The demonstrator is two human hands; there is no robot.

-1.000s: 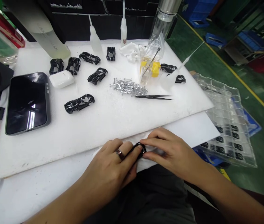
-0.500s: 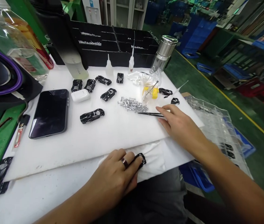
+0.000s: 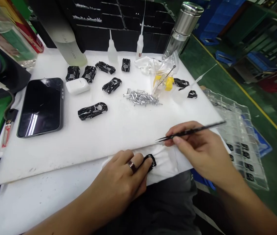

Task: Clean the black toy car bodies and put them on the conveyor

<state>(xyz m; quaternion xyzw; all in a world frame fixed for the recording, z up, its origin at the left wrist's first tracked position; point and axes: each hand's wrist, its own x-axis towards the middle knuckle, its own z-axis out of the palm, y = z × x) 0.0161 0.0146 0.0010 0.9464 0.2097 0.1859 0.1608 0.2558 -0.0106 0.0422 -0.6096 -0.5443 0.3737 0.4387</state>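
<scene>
My left hand (image 3: 128, 173) is closed on a small black toy car body (image 3: 152, 162), which pokes out past the fingertips over a white cloth (image 3: 165, 160). Most of that body is hidden under the fingers. Between thumb and fingers, my right hand (image 3: 197, 147) grips black tweezers (image 3: 189, 132); their points face left, above the cloth and the board's front edge. Beyond the hands lies a heap of small silvery metal parts (image 3: 140, 97) on the white foam board (image 3: 123, 130). More glossy black car bodies (image 3: 93, 111) are scattered behind and to the left.
A phone (image 3: 41, 106) and a white earbud case (image 3: 78, 86) lie at left. Dropper bottles (image 3: 112, 50), a steel-capped flask (image 3: 184, 29) and a black compartment rack (image 3: 99, 36) stand at the back. A clear divided tray (image 3: 241, 130) is at right, below the board.
My right hand has picked up the tweezers from beside the metal parts and brought them nearer, toward the cloth. The left hand keeps its hold. The camera view has tilted downward.
</scene>
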